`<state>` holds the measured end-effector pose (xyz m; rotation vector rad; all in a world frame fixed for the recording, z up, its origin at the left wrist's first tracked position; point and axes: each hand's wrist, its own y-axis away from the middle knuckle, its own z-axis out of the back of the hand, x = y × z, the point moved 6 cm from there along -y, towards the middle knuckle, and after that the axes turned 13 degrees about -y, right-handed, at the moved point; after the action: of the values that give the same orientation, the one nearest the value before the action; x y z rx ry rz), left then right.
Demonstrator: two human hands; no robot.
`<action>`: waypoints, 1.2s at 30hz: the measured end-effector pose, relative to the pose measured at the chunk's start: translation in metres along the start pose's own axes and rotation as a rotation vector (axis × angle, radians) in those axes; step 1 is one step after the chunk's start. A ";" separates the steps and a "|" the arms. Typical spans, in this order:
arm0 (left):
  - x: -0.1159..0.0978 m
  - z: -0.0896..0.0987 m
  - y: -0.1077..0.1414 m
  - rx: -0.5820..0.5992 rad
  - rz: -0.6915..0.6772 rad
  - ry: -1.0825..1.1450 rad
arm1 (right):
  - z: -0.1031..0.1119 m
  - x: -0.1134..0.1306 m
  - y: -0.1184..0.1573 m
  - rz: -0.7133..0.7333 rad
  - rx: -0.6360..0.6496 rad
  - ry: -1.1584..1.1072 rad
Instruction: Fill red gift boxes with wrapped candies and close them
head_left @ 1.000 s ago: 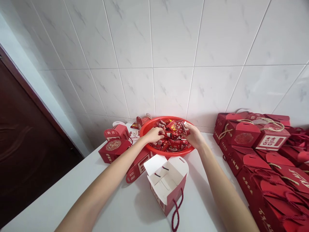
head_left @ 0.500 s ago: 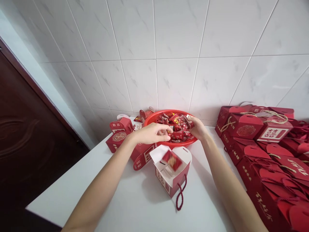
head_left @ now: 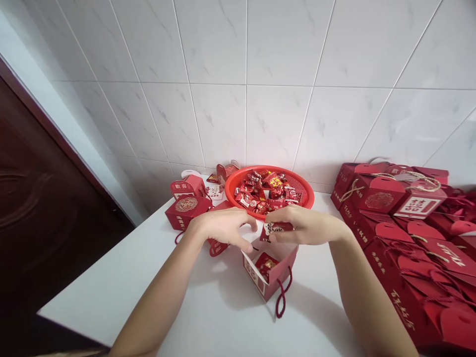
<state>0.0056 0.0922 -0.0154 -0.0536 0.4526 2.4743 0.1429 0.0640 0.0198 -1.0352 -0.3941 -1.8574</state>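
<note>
An open red gift box (head_left: 273,277) with a white inside and a dark red cord handle stands on the white table. Inside it lies a red packet (head_left: 266,265). Over the box's far side, my right hand (head_left: 307,225) pinches a red wrapped candy (head_left: 274,229) between thumb and fingers. My left hand (head_left: 225,227) is at the box's left edge, thumb and fingers apart with nothing between them. Whether its thumb touches the box flap I cannot tell. Behind both hands sits a red plastic basket (head_left: 307,201) of red-wrapped candies (head_left: 260,188).
Several red gift boxes (head_left: 189,210) stand to the left of the basket. Many more closed red boxes (head_left: 379,198) are stacked along the right side. A tiled wall (head_left: 275,124) rises behind the white table (head_left: 148,270), and a dark door (head_left: 48,198) is at the left.
Both hands have moved from the basket toward the open box. My right hand has brought a red wrapped candy out. The red packet blurred in the box's opening now lies inside.
</note>
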 end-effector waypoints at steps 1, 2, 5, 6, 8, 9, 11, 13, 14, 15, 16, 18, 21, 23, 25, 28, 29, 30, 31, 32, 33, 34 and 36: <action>-0.001 -0.001 0.000 0.016 -0.021 0.000 | -0.003 0.000 0.000 -0.009 0.030 0.001; -0.002 -0.003 0.001 0.035 -0.040 -0.004 | -0.005 0.000 0.001 -0.017 0.054 -0.010; -0.003 -0.004 0.005 0.059 -0.075 -0.016 | 0.003 -0.004 0.001 -0.022 0.003 -0.048; -0.003 -0.003 0.006 0.049 -0.081 -0.007 | 0.010 -0.008 0.002 -0.021 -0.058 -0.054; 0.001 0.002 0.006 -0.002 -0.098 0.046 | 0.027 -0.021 0.003 -0.031 -0.212 -0.074; 0.004 0.006 0.004 -0.045 -0.105 0.079 | 0.036 -0.030 0.003 -0.038 -0.295 -0.098; 0.014 0.017 -0.009 -0.159 -0.098 0.123 | 0.054 -0.054 0.004 -0.044 -0.471 -0.172; 0.025 0.027 -0.034 -0.270 -0.055 0.103 | 0.067 -0.080 0.004 -0.035 -0.643 -0.243; 0.028 0.030 -0.049 -0.297 -0.048 0.086 | 0.071 -0.094 0.004 -0.044 -0.714 -0.250; 0.030 0.031 -0.067 -0.298 -0.047 0.058 | 0.074 -0.106 0.004 -0.064 -0.772 -0.237; 0.030 0.029 -0.085 -0.263 -0.045 0.022 | 0.075 -0.117 0.003 -0.098 -0.812 -0.205; 0.030 0.018 -0.117 -0.124 0.015 -0.074 | 0.074 -0.133 0.003 -0.188 -0.846 -0.108; 0.024 -0.003 -0.143 0.120 0.050 -0.226 | 0.071 -0.140 0.003 -0.247 -0.844 -0.003; 0.018 -0.012 -0.146 0.196 0.034 -0.290 | 0.070 -0.139 0.004 -0.249 -0.831 0.034; 0.016 -0.015 -0.144 0.224 0.034 -0.312 | 0.070 -0.138 0.003 -0.268 -0.810 0.063; 0.019 -0.017 -0.140 0.225 0.083 -0.308 | 0.070 -0.138 0.003 -0.284 -0.797 0.080; 0.021 -0.016 -0.139 0.211 0.095 -0.301 | 0.070 -0.138 0.003 -0.286 -0.796 0.081; 0.023 -0.015 -0.138 0.190 0.099 -0.286 | 0.070 -0.138 0.003 -0.286 -0.799 0.080; 0.024 -0.014 -0.138 0.158 0.099 -0.254 | 0.071 -0.139 0.003 -0.284 -0.806 0.073; 0.026 -0.011 -0.138 0.113 0.103 -0.203 | 0.071 -0.140 0.004 -0.279 -0.818 0.058; 0.029 -0.008 -0.139 0.052 0.111 -0.132 | 0.071 -0.141 0.005 -0.272 -0.830 0.034; 0.031 -0.004 -0.138 -0.019 0.120 -0.043 | 0.072 -0.142 0.006 -0.265 -0.841 0.004; 0.035 0.005 -0.137 -0.162 0.114 0.169 | 0.073 -0.144 0.007 -0.252 -0.855 -0.063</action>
<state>0.0575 0.2169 -0.0584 -0.3134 0.3320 2.6256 0.2136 0.1902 -0.0524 -1.6613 0.2937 -2.2796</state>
